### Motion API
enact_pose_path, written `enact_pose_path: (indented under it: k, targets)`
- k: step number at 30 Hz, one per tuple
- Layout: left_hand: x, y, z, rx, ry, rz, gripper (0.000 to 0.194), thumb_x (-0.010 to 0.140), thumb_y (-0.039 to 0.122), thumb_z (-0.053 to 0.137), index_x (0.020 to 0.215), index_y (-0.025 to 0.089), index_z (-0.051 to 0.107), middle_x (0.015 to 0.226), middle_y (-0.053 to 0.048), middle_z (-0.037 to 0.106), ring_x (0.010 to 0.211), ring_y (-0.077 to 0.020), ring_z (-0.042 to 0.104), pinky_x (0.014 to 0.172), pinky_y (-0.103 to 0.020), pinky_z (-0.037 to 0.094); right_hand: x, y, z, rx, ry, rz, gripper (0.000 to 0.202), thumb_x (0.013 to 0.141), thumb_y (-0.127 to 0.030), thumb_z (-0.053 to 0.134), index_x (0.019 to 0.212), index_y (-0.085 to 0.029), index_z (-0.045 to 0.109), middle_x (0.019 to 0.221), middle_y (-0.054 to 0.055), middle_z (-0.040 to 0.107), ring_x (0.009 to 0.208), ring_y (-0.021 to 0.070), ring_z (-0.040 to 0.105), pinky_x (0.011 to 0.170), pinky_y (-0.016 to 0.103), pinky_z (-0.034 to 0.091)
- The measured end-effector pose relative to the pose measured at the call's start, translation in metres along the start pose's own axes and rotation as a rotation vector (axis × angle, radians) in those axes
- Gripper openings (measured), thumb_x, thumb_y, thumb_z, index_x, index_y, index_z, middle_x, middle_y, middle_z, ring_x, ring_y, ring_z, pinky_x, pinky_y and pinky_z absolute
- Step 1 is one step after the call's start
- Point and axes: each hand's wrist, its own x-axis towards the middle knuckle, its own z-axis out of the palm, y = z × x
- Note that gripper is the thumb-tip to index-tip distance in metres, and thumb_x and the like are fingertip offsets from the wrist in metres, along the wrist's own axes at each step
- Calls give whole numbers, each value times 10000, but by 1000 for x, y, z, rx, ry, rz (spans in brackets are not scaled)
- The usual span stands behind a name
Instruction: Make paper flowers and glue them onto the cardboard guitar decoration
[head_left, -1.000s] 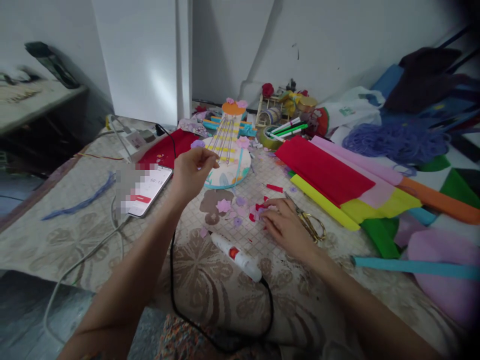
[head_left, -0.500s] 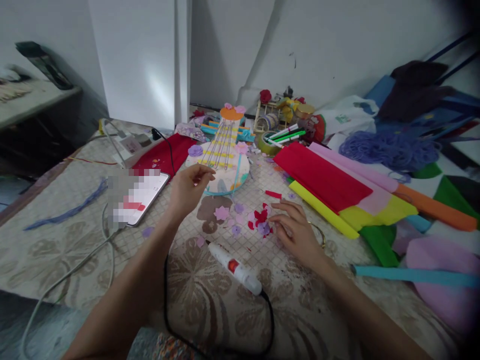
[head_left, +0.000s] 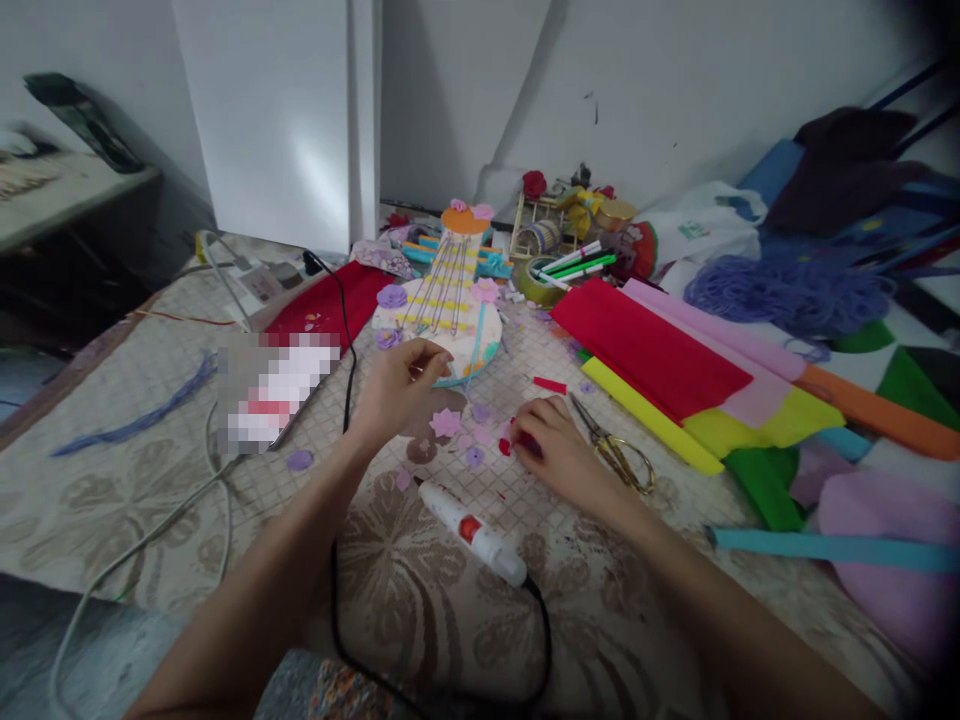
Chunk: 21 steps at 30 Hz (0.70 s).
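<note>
My left hand (head_left: 401,390) hovers at the near edge of a guitar-shaped paper craft (head_left: 474,345) with strings, yellow stripes and paper flowers. Its thumb and fingers are pinched together; whatever is between them is hidden. Over small red paper pieces (head_left: 505,447), my right hand (head_left: 555,445) has its fingers curled down, covering most of them. Pink and purple paper flower cutouts (head_left: 445,423) lie between the hands. Closer to me rests a white pen-shaped hot tool (head_left: 472,530) with a black cord. Gold-handled scissors (head_left: 619,455) lie just beyond my right wrist.
Rolled and folded crepe paper (head_left: 652,350) fills the right side, with purple yarn (head_left: 787,295) behind it. A phone (head_left: 281,395) and cables lie at left. Markers (head_left: 577,263) rest by a tape roll (head_left: 536,288) at the back. A small red strip (head_left: 550,384) lies ahead of my right hand.
My right hand has moved left onto the red pieces and curled its fingers, uncovering the scissors. My left hand has shifted slightly right and down, revealing a purple flower on the craft.
</note>
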Motion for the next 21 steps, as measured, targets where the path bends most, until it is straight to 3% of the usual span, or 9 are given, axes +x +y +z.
enact_pose_path:
  k: [3, 7, 10, 16, 21]
  targets:
    - [-1, 3, 4, -76, -76, -20, 201, 791, 311, 542, 860, 149, 638, 795, -42, 671, 712, -137, 600, 622, -236, 450, 4, 4, -4, 193, 76, 126, 64, 781, -144, 548, 745, -197, 551, 814, 41, 577, 835, 205, 515, 773, 363, 418]
    - [-5, 9, 12, -178, -272, -21, 194, 751, 304, 591, 855, 147, 639, 809, -39, 664, 716, -127, 599, 630, -230, 464, 10, 4, -4, 712, 162, 379, 82, 788, -263, 562, 779, -188, 531, 717, -7, 551, 622, 133, 519, 593, 272, 418]
    - [-10, 16, 19, -212, -389, -55, 201, 733, 318, 612, 842, 153, 646, 778, -30, 662, 658, -114, 582, 589, -222, 458, 16, -3, 0, 951, 190, 427, 127, 767, -295, 596, 774, -185, 533, 660, -38, 521, 575, 104, 489, 559, 237, 394]
    - [-16, 22, 25, -288, -434, -145, 154, 750, 290, 580, 740, 141, 618, 640, -9, 612, 516, -75, 503, 466, -187, 390, 23, -18, 5, 1062, 223, 440, 136, 758, -294, 620, 768, -179, 547, 677, -39, 532, 579, 86, 471, 536, 209, 374]
    - [-15, 19, 23, -285, -399, -178, 132, 755, 254, 562, 728, 130, 601, 631, -4, 591, 541, -72, 498, 470, -173, 367, 17, -12, 4, 970, 238, 411, 142, 758, -277, 622, 847, -182, 565, 726, -23, 558, 633, 99, 504, 580, 223, 398]
